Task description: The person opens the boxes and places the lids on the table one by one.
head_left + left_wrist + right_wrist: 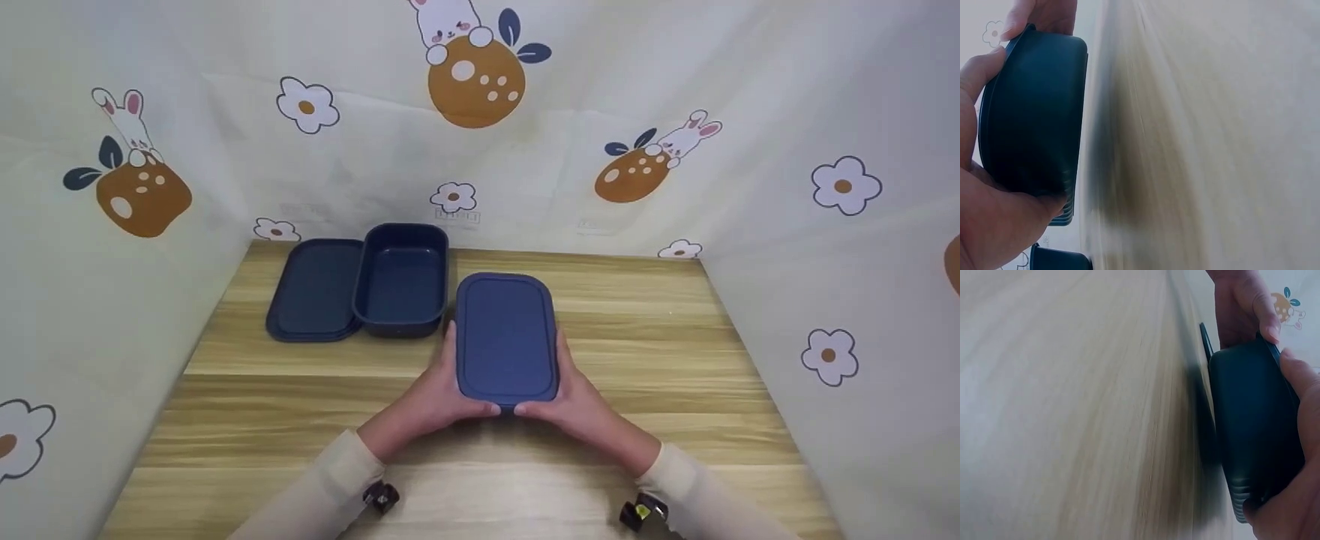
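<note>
A dark blue rectangular food container (506, 337) with its lid on is held level between both hands. My left hand (439, 390) grips its left side, fingers along the wall and thumb at the near edge of the lid. On the opposite side my right hand (577, 394) holds it the same way, the two thumb tips almost meeting. From the left wrist, the container's deep side wall (1044, 107) shows, with its base just over the tabletop. The right wrist view also shows a dark shadow beneath the container.
A second blue container (399, 328), uncovered and with nothing inside, stands at the back left. Beside it a loose blue lid (315, 292) lies against its left side. The wood-patterned table (637, 300) is enclosed by printed cloth walls (360, 165) at the back and sides.
</note>
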Demonstrator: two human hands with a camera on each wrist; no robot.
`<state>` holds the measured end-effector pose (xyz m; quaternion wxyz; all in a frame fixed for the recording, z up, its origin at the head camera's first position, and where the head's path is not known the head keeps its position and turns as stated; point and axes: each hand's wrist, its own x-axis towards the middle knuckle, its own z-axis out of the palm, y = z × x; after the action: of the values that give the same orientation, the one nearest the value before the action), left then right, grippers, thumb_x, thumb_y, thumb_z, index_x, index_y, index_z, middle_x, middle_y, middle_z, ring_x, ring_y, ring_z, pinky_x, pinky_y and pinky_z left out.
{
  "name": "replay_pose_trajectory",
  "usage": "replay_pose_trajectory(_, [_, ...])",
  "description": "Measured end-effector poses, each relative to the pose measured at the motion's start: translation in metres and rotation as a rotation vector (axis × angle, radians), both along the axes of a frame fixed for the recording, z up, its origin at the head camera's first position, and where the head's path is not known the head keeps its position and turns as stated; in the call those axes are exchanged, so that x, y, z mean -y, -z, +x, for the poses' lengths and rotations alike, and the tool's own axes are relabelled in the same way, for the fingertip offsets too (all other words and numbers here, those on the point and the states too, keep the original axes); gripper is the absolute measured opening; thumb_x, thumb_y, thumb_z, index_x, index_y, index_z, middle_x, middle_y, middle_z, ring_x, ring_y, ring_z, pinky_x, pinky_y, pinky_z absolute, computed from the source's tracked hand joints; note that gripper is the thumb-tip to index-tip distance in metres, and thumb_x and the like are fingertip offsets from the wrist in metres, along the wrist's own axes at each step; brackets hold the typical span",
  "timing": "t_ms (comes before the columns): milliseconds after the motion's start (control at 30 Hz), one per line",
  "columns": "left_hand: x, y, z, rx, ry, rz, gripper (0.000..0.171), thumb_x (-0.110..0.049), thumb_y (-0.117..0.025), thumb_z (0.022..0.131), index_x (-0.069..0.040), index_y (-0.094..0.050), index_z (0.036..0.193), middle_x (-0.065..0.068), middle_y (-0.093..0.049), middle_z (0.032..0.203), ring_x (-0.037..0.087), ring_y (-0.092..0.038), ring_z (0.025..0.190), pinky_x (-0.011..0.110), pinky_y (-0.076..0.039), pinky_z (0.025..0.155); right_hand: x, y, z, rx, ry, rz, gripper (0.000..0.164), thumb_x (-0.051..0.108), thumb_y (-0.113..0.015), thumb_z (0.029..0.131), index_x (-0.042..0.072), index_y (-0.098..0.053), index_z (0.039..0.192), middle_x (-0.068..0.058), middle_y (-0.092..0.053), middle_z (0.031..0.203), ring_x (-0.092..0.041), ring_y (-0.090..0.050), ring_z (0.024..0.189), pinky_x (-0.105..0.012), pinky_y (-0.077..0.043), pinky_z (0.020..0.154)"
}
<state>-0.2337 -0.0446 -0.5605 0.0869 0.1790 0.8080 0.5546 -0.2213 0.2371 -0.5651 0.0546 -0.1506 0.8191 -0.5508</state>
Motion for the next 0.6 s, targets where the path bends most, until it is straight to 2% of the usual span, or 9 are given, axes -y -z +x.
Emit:
replay_pose_trajectory(167, [0.002, -0.001, 0.005, 0.013, 0.003, -0.003, 0.163, -0.037, -0.107, 0.07, -0.008, 0.015, 0.175, 0.022, -0.011, 0.183, 0.038, -0.03, 0.162, 0.054, -0.027, 0.131, 0.001, 0.0, 0.009, 0.035, 0.038, 0.039, 0.154, 0.033, -0.106, 0.075, 0.025, 0.008, 0.179, -0.009, -0.027, 0.181, -0.026, -0.041, 0.158, -0.046, -0.027, 0.13])
replay_pose_trajectory(400, [0.004, 0.002, 0.013, 0.014, -0.01, -0.039, 0.163, -0.042, -0.106, 0.071, -0.009, 0.014, 0.176, 0.024, -0.002, 0.183, 0.041, -0.028, 0.162, 0.055, -0.028, 0.13, 0.002, 0.0, 0.014, 0.01, 0.02, 0.038, 0.155, 0.033, -0.107, 0.074, 0.032, 0.008, 0.178, -0.006, -0.03, 0.18, -0.025, -0.044, 0.155, -0.04, -0.029, 0.129])
replay_pose_trajectory(600, [0.006, 0.005, 0.017, -0.018, 0.007, -0.008, 0.163, -0.039, -0.107, 0.07, -0.004, 0.014, 0.174, 0.024, -0.016, 0.181, 0.041, -0.035, 0.159, 0.056, -0.031, 0.129, 0.003, 0.0, 0.017, -0.013, -0.002, 0.049, 0.155, 0.035, -0.106, 0.074, 0.029, 0.009, 0.178, -0.007, -0.03, 0.18, -0.025, -0.043, 0.156, -0.035, -0.029, 0.128])
